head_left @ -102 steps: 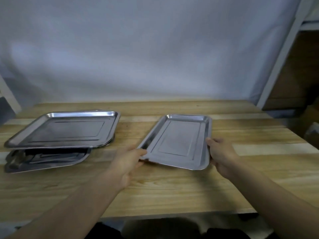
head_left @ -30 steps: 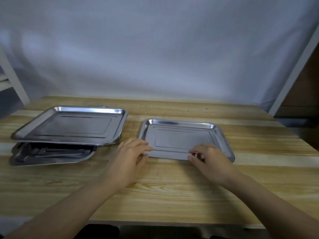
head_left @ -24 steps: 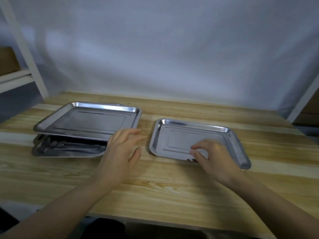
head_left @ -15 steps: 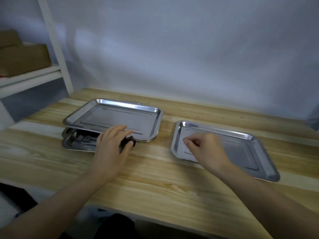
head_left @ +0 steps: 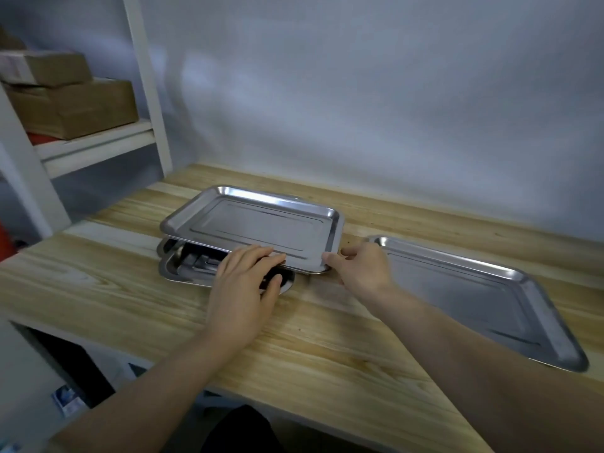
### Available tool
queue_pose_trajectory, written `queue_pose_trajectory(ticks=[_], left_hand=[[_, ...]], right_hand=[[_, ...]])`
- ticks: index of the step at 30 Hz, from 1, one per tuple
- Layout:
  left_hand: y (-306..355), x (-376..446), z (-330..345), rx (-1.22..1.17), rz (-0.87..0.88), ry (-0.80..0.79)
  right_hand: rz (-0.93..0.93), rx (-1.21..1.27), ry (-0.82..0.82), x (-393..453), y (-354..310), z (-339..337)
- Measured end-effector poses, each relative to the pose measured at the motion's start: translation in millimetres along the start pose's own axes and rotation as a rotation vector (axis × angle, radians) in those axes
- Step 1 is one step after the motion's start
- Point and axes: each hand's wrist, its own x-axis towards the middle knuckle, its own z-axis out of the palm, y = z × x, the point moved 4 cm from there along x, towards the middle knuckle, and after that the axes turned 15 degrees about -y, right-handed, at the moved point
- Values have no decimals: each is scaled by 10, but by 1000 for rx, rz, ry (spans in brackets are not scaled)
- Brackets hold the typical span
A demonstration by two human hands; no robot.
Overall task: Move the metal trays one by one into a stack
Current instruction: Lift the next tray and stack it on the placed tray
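Observation:
Several metal trays are piled unevenly at the left of the wooden table [head_left: 327, 338]. The top tray [head_left: 261, 223] sits askew and overhangs a lower tray [head_left: 183, 268], which juts out toward me. A single metal tray [head_left: 474, 299] lies flat on the right. My left hand [head_left: 243, 289] has its fingers over the top tray's near rim and its thumb underneath. My right hand [head_left: 359, 269] pinches the same tray's near right corner. The inside of the lower tray is mostly hidden.
A white shelf post [head_left: 147, 83] stands at the table's far left corner. Cardboard boxes [head_left: 72, 103] sit on the shelf beside it. A pale wall runs behind the table. The front edge of the table is close to my forearms.
My hands have left the single tray on the right and moved left to the pile. They now hold the near edge of its top tray. My view has swung left.

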Motion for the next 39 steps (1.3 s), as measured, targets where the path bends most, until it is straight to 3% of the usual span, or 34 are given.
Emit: queue_pose_trajectory(ticks=[13,23,30,33,36,39], left_hand=[[15,20,-18,-21,-9,2],[-2,26,-44,-105,-61,-16],[67,-22,-139,-321,-92,57],[82,-36,-228,-411,-196,157],[45,-33,-319,-489,-410,286],[29,-30,-352,-767,-591,400]], right_hand=[[77,-47,56,67,-183,37],[119,174,48,76,-168,51],[147,354,-20,-1,-170,29],[124,431,-25,-31,-199,-4],[104,567,-77,-72,-243,-24],[89,734,-142,-118,-264,-22]])
